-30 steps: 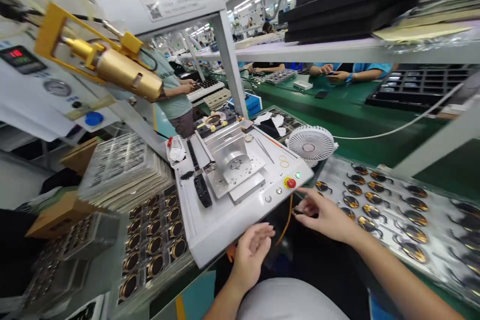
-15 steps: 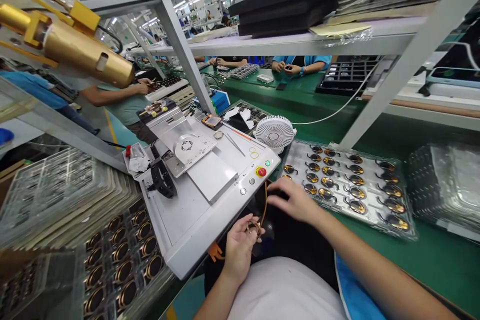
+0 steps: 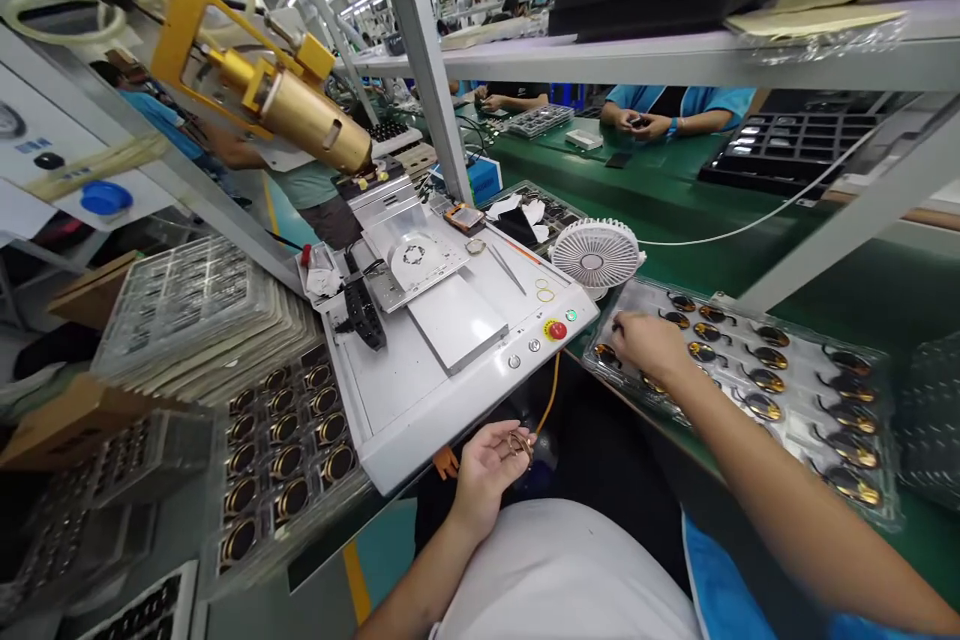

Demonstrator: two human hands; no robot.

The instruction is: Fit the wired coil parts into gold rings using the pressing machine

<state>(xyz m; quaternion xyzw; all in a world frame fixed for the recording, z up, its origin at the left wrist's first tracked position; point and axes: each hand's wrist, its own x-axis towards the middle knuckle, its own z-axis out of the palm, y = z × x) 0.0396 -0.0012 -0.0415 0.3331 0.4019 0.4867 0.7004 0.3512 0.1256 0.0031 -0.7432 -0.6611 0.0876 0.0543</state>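
Note:
Low in front of my body, my left hand (image 3: 487, 478) is curled, palm up, with its fingers around a gold-coloured metal ring (image 3: 520, 446). My right hand (image 3: 651, 345) reaches over the left side of a clear plastic tray (image 3: 806, 345). Its fingertips are pressed together close to the tray's round parts; whatever they grip is hidden. Several thin dark-and-amber round parts with curved tails, such as one round part (image 3: 769, 358), lie in that tray. Left of both hands stands a white bench machine (image 3: 375, 410) with a flat metal block (image 3: 459, 325).
A white fan (image 3: 596, 255) stands behind the machine's right corner. Tweezers (image 3: 508, 269) lie on the machine, near its red button (image 3: 556, 330). A gold cylinder (image 3: 319, 123) overhangs it. At the lower left, a tray (image 3: 296, 527) holds dark gold-rimmed rounds. Co-workers sit across the green bench.
My right hand has moved from above my lap out to the clear tray, and its fingers have closed. My left hand still holds the ring. The view has shifted left.

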